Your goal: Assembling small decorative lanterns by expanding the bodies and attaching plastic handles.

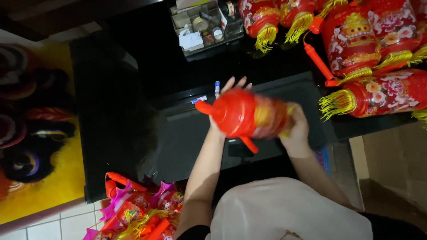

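Both hands hold a red lantern (249,114) sideways over the black counter (133,111). The left hand (227,95) lies spread behind its top end; the right hand (297,129) wraps the base, though blur hides the fingers. More finished lanterns (373,58) lie at two o'clock.

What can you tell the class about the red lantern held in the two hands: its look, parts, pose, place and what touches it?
The red lantern is a barrel-shaped toy of shiny, plastic-looking red, blurred by motion, with a yellow-gold band and yellow fringe toward its right end. A red knob juts from its left end and a red stick pokes out beneath. It lies sideways, raised above the black table. The left hand is behind its left half, fingers spread; the right hand cups its fringed end. Nothing else touches it.
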